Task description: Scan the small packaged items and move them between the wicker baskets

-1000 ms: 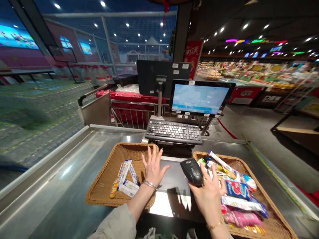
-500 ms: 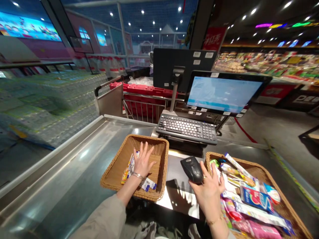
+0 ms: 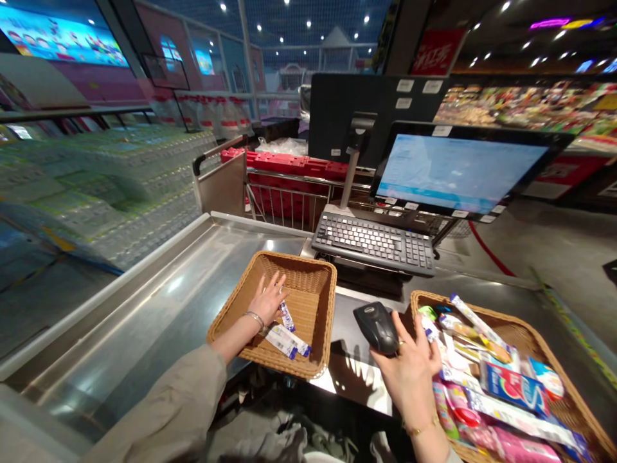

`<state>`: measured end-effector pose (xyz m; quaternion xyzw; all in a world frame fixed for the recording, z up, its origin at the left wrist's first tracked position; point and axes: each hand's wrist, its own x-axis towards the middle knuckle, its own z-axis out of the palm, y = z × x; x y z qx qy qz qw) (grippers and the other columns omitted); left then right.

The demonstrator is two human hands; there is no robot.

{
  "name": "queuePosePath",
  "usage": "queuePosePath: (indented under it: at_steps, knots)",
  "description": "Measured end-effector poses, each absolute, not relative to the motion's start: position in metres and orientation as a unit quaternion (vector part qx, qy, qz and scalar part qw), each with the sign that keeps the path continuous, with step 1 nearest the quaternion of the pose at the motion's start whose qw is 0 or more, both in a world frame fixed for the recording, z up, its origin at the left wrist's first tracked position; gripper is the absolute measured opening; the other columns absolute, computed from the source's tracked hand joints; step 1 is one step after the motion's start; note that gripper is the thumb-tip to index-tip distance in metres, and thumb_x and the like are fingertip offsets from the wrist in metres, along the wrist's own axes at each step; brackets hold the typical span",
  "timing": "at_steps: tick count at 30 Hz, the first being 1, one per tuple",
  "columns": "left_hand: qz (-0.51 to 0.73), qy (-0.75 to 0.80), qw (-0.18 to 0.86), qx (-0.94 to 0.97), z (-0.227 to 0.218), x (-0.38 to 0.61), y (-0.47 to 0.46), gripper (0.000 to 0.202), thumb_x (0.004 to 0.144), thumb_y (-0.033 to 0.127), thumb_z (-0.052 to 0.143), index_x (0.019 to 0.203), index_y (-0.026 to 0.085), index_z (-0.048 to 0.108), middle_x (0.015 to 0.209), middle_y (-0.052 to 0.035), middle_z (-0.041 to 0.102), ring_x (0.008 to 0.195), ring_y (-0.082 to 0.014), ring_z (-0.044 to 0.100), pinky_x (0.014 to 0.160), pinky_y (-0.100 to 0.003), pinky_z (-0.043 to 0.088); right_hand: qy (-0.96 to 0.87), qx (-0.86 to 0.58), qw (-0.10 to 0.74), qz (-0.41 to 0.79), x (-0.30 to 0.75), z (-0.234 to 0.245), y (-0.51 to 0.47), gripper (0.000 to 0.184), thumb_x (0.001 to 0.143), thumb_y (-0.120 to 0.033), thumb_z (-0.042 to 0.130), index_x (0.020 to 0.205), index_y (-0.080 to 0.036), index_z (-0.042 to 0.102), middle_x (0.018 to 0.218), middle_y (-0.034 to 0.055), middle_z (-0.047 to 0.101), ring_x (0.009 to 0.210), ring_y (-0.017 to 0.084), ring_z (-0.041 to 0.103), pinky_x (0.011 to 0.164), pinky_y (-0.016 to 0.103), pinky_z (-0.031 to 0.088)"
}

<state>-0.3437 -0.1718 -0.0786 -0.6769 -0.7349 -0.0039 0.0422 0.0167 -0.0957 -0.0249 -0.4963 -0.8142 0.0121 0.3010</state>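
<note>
My left hand (image 3: 268, 299) reaches into the left wicker basket (image 3: 318, 334), fingers stretched out and lying on several small white-and-blue snack packets (image 3: 288, 339). I cannot see a grip on any of them. My right hand (image 3: 409, 376) holds a black barcode scanner (image 3: 377, 326) over the dark counter strip between the two baskets. Just right of that hand, the right wicker basket (image 3: 523, 333) is full of several colourful snack packets (image 3: 513, 389).
A black keyboard (image 3: 376, 242) and a lit touchscreen (image 3: 460, 173) stand behind the baskets, with a second monitor's back (image 3: 351, 109) further off. The steel checkout counter (image 3: 159, 308) runs to the left. A red-topped shopping trolley (image 3: 284, 186) stands beyond it.
My left hand has dropped from above the basket's near rim down onto the packets inside it. The view has shifted left and closer. My right hand keeps the scanner in about the same place.
</note>
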Motion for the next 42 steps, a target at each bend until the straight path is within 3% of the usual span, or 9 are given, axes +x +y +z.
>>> queuePosePath:
  at_steps: [4,9,16,20,23,29,36,42]
  knots:
    - [0.030,-0.649,0.032,-0.760,-0.101,-0.357,-0.166,0.054,0.074,0.039,0.080,0.123,0.025,0.063,0.163,-0.0130,0.028,0.153,-0.0348,0.015,0.120,-0.065,-0.003,-0.809,-0.500,0.308,0.010,0.019,-0.028,-0.097,0.025,0.078,-0.044,0.056,0.077,-0.024,0.070,0.128,0.0085,0.067,0.142,0.036,0.033,0.109,0.060,0.022]
    - [0.067,-0.578,0.006,-0.813,-0.125,-0.357,-0.158,0.031,0.074,0.038,0.080,0.099,0.021,0.072,0.159,-0.0114,0.038,0.152,-0.0338,0.021,0.120,-0.065,-0.002,-0.811,-0.505,0.296,0.006,0.024,-0.027,-0.098,0.029,0.081,-0.046,0.052,0.074,-0.023,0.069,0.130,0.0089,0.066,0.143,0.036,0.032,0.109,0.060,0.021]
    - [0.092,-0.532,-0.012,-0.841,-0.145,-0.349,-0.154,0.022,0.070,0.032,0.081,0.090,0.023,0.076,0.152,-0.0082,0.049,0.150,-0.0343,0.025,0.119,-0.067,-0.001,-0.796,-0.529,0.293,-0.013,0.033,-0.031,-0.099,0.036,0.084,-0.052,0.045,0.080,-0.025,0.069,0.128,0.0079,0.067,0.142,0.034,0.035,0.110,0.061,0.022]
    - [0.098,-0.522,-0.014,-0.847,-0.154,-0.349,-0.154,0.015,0.074,0.031,0.078,0.086,0.022,0.077,0.154,-0.0090,0.047,0.150,-0.0360,0.024,0.117,-0.070,-0.001,-0.794,-0.531,0.295,-0.016,0.036,-0.031,-0.101,0.041,0.086,-0.054,0.041,0.079,-0.025,0.068,0.131,0.0076,0.066,0.142,0.035,0.035,0.109,0.061,0.023]
    - [0.102,-0.531,-0.018,-0.841,-0.158,-0.349,-0.156,0.017,0.072,0.032,0.080,0.086,0.022,0.078,0.154,-0.0086,0.046,0.150,-0.0375,0.022,0.117,-0.071,0.000,-0.795,-0.530,0.294,-0.020,0.037,-0.030,-0.101,0.044,0.087,-0.055,0.039,0.087,-0.024,0.070,0.132,0.0078,0.065,0.143,0.035,0.034,0.109,0.062,0.024]
    - [0.076,-0.537,-0.057,-0.838,-0.151,-0.350,-0.155,0.016,0.074,0.037,0.078,0.082,0.023,0.077,0.146,-0.0074,0.056,0.150,-0.0327,0.026,0.121,-0.061,-0.004,-0.797,-0.532,0.286,-0.017,0.041,-0.029,-0.100,0.042,0.086,-0.053,0.042,0.093,-0.023,0.071,0.133,0.0085,0.064,0.144,0.035,0.032,0.110,0.062,0.023]
    - [0.022,-0.651,-0.043,-0.758,-0.136,-0.363,-0.138,0.017,0.073,0.041,0.079,0.072,0.025,0.073,0.144,-0.0012,0.058,0.150,-0.0315,0.026,0.118,-0.065,-0.009,-0.801,-0.525,0.286,-0.017,0.044,-0.028,-0.101,0.037,0.086,-0.050,0.046,0.094,-0.023,0.070,0.133,0.0101,0.064,0.145,0.037,0.031,0.111,0.064,0.021]
    - [0.009,-0.695,-0.016,-0.719,-0.141,-0.366,-0.139,0.033,0.073,0.049,0.079,0.094,0.024,0.074,0.151,-0.0117,0.050,0.149,-0.0388,0.026,0.113,-0.073,-0.008,-0.791,-0.527,0.308,-0.036,0.046,-0.026,-0.102,0.043,0.087,-0.054,0.042,0.096,-0.022,0.069,0.127,0.0109,0.067,0.140,0.035,0.038,0.111,0.062,0.022]
